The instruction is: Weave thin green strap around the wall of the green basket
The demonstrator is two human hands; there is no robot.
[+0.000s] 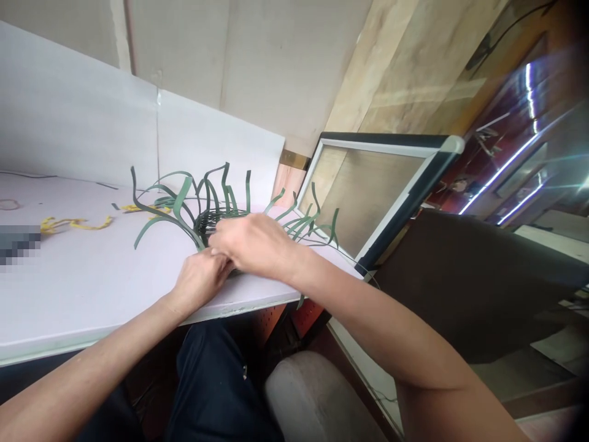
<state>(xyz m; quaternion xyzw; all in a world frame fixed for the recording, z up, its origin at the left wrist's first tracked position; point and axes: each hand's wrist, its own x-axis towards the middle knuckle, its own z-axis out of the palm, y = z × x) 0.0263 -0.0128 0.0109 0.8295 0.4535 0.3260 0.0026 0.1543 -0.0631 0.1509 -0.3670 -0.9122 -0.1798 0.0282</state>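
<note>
A small woven basket [216,218] of dark green strips stands near the front edge of the table. Long loose green strips [181,195] curl up and outward from its rim on both sides. My left hand [202,277] is closed on the near side of the basket, low by the rim. Just above it, my right hand [253,242] reaches across the near rim with its fingers bent and pinched against the weave. The two hands touch at the fingertips and cover much of the basket's front. Whatever strip lies between the fingers is hidden.
Yellow twisted cord [76,222] and small green scraps lie on the white table [92,288]. A white board [221,141] leans along the back. On the right a dark-edged framed panel [381,196] stands against the table's end. A grey rounded seat [317,399] is below.
</note>
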